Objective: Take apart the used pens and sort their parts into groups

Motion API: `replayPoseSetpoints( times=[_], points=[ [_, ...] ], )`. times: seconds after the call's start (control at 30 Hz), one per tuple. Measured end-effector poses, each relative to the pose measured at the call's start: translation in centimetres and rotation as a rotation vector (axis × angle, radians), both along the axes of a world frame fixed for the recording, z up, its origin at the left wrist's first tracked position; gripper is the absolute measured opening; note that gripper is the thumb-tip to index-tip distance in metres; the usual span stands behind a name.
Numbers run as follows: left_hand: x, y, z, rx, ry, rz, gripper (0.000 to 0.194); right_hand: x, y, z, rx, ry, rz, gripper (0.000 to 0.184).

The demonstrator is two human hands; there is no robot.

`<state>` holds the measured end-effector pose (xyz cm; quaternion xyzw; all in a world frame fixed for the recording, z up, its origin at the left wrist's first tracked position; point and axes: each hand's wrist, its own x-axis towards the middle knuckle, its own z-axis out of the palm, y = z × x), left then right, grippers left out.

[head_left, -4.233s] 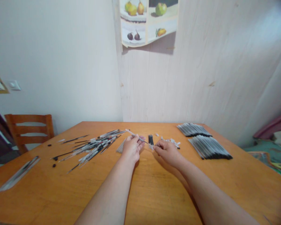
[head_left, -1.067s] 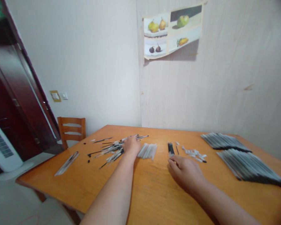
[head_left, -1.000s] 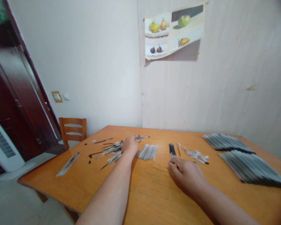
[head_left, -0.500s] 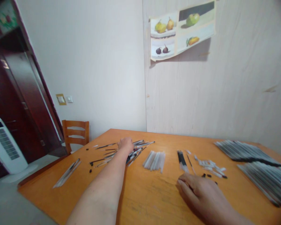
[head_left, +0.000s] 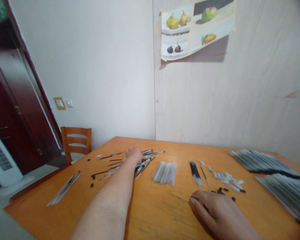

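Observation:
My left hand reaches far across the table into a loose pile of pens and pen parts. Its fingers curl down into the pile; what they hold, if anything, is hidden. My right hand rests closed on the near right of the table, thumb against the bent fingers, and the inside of the fist cannot be seen. Just beyond it lie black-ended refills, white caps and small black caps. Between the hands is a row of clear pen tubes.
Two wide rows of pens, a farther one and a nearer one, lie at the right. A few tubes lie at the left of the wooden table. A chair stands beyond the left edge, before the wall.
The view has shifted slightly, so the left-side things sit farther left. My left hand stays in the pile, and my right hand remains closed on the table.

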<state>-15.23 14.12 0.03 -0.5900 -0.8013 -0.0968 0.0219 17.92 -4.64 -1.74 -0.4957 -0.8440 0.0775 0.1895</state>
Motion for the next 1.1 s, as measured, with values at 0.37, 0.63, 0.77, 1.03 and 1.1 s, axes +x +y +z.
replayPoseSetpoints(
  times=[0.37,0.63,0.77,1.03,1.1],
  points=[
    [0.0,0.2,0.2,0.042,-0.069,-0.01,0.015,0.1,0.1,0.0,-0.007,0.0,0.005,0.035],
    [2.8,-0.7,1.9,0.162,-0.335,-0.181,0.008,0.2,0.4,0.3,0.032,0.113,-0.084,0.034],
    [7.3,-2.2,2.5,0.179,-0.689,-0.345,0.01,0.4,1.0,0.1,0.057,0.293,-0.129,0.031],
    [16.2,-8.7,2.7,-0.035,-1.66,-0.433,0.013,0.6,2.3,0.7,-0.129,0.727,-0.145,0.039],
    [17.8,-10.0,2.5,-0.051,-1.71,-0.43,0.015,0.3,2.2,1.0,-0.262,0.875,-0.167,0.042]
  ],
)
